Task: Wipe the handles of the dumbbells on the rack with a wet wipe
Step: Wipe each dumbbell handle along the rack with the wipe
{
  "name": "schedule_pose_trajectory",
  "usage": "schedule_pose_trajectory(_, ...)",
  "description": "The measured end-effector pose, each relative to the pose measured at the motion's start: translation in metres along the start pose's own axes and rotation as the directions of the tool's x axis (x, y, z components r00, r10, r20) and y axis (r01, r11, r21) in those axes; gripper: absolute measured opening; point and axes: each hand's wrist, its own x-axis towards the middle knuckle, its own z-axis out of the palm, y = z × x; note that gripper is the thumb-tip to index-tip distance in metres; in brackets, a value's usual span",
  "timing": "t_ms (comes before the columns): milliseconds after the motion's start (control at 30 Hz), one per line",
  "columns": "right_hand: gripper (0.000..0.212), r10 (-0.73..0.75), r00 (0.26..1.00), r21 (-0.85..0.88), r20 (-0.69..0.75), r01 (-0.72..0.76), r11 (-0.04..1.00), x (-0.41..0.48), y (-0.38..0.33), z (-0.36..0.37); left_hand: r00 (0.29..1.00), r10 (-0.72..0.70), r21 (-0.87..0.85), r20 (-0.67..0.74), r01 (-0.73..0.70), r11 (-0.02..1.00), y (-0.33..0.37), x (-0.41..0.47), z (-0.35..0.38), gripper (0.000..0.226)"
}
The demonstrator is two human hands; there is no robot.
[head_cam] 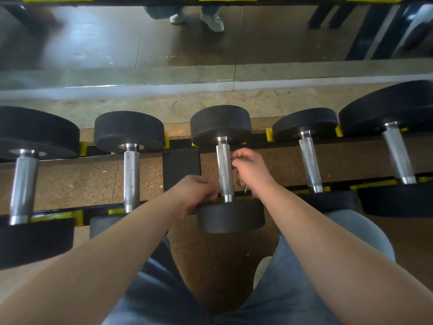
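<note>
Mid-frame, the right hand (251, 170) pinches its grip on a pale scrap of wet wipe (245, 189) beside the middle dumbbell's handle (224, 168) on the rack (181, 165), while the left hand (198, 194) meets the handle's lower left, whether its grip holds anything I cannot tell.

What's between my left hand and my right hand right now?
The middle dumbbell's knurled handle lies between left hand and right hand; the head view shows it.
</note>
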Motion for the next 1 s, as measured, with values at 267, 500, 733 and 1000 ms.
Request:
schedule_pose_trajectory(267, 0.013, -0.010, 1.000, -0.005, 0.021, 0.010, 1.000, -0.002, 0.000, -0.002, 0.998, -0.021, -0.266, 0.059, 0.036, 0.963, 0.035, 0.033, 0.000, 0.020)
schedule_pose_trajectory(500, 0.016, 0.033, 0.999, 0.003, 0.034, -0.033, 0.999, -0.001, 0.001, -0.001, 0.950, -0.127, -0.064, 0.287, 0.151, 0.986, 0.017, 0.014, -0.011, 0.025)
schedule_pose_trajectory(733, 0.015, 0.033, 0.998, 0.007, 0.057, -0.034, 0.999, -0.001, 0.000, -0.004, 0.999, 0.022, -0.164, -0.023, -0.025, 0.986, 0.033, 0.025, 0.015, 0.027)
schedule_pose_trajectory(1000, 0.016, 0.043, 0.997, 0.000, 0.066, -0.043, 0.999, 0.000, 0.001, -0.002, 0.997, -0.027, 0.492, 0.067, -0.009, 0.870, 0.012, 0.012, 0.002, 0.023)
